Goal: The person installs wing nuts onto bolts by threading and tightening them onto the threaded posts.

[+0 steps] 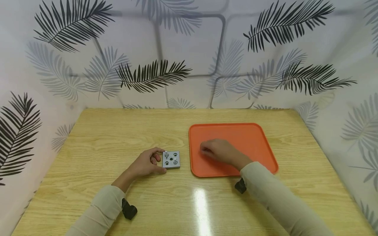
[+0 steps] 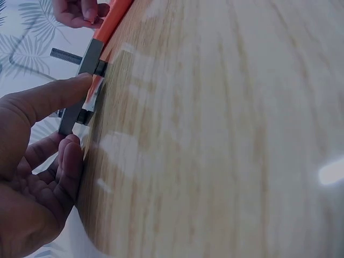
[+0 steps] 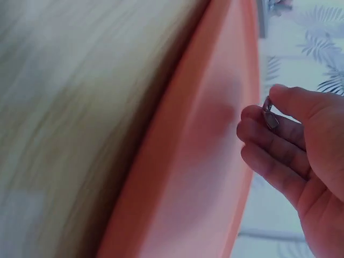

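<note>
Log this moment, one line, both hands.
left hand: holds metal block, two bolts standing in it | right hand: pinches small metal piece above orange tray

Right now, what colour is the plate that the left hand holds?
The plate is grey; its top face shows best in the head view.

The table (image 1: 138, 124) is smooth wood grain, glossy enough to glare at six o'clock. At nine o'clock from the tray (image 1: 239, 132), itself smooth plastic, the block (image 1: 171, 155) is metal, its bolts (image 2: 65, 56) roughly threaded. The sleeves (image 1: 100, 209) are matt, creased cloth. The blurred small piece (image 3: 271, 121) in the right hand (image 1: 221, 150) is probably shiny metal.
</note>
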`<state>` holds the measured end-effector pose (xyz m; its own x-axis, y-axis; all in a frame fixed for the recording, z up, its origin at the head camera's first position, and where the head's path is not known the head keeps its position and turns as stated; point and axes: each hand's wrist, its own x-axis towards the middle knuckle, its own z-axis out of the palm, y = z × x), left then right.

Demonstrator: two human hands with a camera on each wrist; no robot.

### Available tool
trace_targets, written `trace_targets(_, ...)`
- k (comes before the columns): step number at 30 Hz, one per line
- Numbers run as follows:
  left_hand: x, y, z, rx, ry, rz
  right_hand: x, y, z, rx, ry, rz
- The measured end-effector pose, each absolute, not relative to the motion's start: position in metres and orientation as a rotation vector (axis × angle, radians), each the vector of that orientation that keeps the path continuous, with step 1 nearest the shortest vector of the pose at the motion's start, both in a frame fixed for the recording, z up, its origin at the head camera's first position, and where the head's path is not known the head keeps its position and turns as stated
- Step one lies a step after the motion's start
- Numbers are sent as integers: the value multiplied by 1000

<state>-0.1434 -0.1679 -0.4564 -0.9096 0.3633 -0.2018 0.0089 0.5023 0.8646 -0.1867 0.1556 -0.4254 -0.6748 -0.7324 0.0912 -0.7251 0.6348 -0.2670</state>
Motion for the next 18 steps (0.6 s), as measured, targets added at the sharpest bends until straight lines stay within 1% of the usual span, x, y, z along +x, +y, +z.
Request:
trace_targets(8, -143, -168, -455, 299, 2393, 1377, -177, 127, -418, -1456, 2660, -614)
trace_targets(9, -143, -168, -455, 300, 2394, 1378, -176, 124, -418, -1450, 2647, -643)
trace_targets(15, -144, -166, -456, 302, 2404, 1371, -171, 106, -414, -1210, 2476, -987)
trace_targets(18, -144, -166, -456, 304, 2409, 1364, -170, 98, -412, -1164, 2417, -1108)
